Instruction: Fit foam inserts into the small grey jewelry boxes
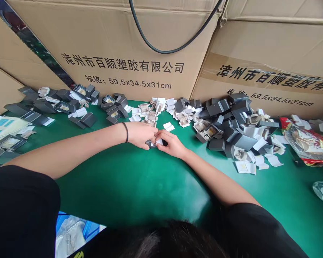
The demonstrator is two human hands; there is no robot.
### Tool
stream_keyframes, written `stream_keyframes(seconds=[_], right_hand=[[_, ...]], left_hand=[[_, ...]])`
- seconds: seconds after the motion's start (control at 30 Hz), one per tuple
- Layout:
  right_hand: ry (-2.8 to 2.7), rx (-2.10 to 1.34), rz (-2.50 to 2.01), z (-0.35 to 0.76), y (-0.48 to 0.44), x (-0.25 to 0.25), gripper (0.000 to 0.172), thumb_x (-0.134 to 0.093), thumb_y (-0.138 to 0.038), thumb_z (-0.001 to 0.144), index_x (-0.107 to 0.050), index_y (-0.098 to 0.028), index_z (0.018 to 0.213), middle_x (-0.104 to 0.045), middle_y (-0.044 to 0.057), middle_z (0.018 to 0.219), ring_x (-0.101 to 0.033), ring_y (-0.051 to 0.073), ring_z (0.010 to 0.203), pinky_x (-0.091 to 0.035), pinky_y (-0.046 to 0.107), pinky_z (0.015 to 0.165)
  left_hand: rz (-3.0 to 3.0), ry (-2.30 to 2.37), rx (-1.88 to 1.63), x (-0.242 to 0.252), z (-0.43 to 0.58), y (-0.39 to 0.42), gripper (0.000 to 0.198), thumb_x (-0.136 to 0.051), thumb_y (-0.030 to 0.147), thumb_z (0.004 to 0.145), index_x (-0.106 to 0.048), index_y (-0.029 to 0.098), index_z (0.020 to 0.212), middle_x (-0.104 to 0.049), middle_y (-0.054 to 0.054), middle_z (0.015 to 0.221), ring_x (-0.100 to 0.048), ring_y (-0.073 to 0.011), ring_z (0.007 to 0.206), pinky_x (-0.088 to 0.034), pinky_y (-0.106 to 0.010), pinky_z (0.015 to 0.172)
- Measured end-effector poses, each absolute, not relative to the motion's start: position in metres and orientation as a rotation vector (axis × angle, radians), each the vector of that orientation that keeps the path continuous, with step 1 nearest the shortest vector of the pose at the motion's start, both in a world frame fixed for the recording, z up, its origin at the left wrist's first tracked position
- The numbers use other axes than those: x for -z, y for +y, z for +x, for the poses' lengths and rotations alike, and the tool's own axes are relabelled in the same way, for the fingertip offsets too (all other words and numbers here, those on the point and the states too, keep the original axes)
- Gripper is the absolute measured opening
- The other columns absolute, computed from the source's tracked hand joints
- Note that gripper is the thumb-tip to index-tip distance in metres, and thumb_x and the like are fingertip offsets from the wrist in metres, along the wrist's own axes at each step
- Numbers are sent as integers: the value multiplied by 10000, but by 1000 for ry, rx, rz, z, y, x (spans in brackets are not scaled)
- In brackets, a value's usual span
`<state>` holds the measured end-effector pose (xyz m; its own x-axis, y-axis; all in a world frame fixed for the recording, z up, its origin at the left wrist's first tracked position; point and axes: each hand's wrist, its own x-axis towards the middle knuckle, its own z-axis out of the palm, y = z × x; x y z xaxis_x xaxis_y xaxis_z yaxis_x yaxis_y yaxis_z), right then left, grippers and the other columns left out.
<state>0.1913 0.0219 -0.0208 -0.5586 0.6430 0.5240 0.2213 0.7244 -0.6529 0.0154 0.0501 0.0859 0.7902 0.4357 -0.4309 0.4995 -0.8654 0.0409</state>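
A small grey box [151,144] sits on the green table [129,182], pinched between both hands near the middle of the table. The left hand [141,134] covers it from above, fingers closed on its left side; the right hand [172,143] grips its right end, thumb and fingers pressing a white insert [159,141] at the box's edge. Heaps of grey boxes [226,118] lie just beyond.

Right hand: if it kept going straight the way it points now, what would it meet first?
The right hand points left toward the left hand, so it would meet the small gray box between them first; depth looks close.
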Motion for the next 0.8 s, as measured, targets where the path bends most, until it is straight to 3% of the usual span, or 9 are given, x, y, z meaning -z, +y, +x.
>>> stream_keyframes(seconds=[0.2, 0.47, 0.63, 0.8], right_hand=[[-2165, -619, -578, 191, 23, 27, 76, -482, -216, 848, -556, -198, 855, -556, 101, 1082, -552, 190, 1037, -484, 334, 884], [-2184, -634, -713, 192, 18, 26, 187, -531, -334, 868, -606, -213, 989, -560, 109, 1138, -546, 215, 1078, -478, 379, 910], [-2163, -708, -792, 193, 15, 26, 298, -558, -374, 853, -541, -207, 1100, -606, 88, 1105, -572, 205, 1022, -494, 366, 864], [-2134, -561, -821, 192, 14, 24, 249, -610, -375, 821, -608, -204, 1002, -656, 66, 1013, -533, 219, 964, -473, 387, 853]], left_hand=[[2887, 691, 574, -83, 3, 47, 238, -560, 302, 785, -691, 216, 964, -572, -88, 1026, -532, -226, 867, -370, -281, 653], [2849, 682, 574, -75, -2, 50, 210, -538, 239, 788, -670, 221, 950, -570, -55, 998, -511, -136, 633, -304, -258, 512], [2846, 675, 541, -75, -1, 51, 169, -570, 240, 764, -677, 204, 890, -574, -55, 948, -467, -119, 563, -274, -263, 485], [2843, 681, 526, -75, -1, 51, 156, -588, 227, 748, -683, 208, 870, -572, -47, 924, -463, -113, 550, -262, -264, 481]])
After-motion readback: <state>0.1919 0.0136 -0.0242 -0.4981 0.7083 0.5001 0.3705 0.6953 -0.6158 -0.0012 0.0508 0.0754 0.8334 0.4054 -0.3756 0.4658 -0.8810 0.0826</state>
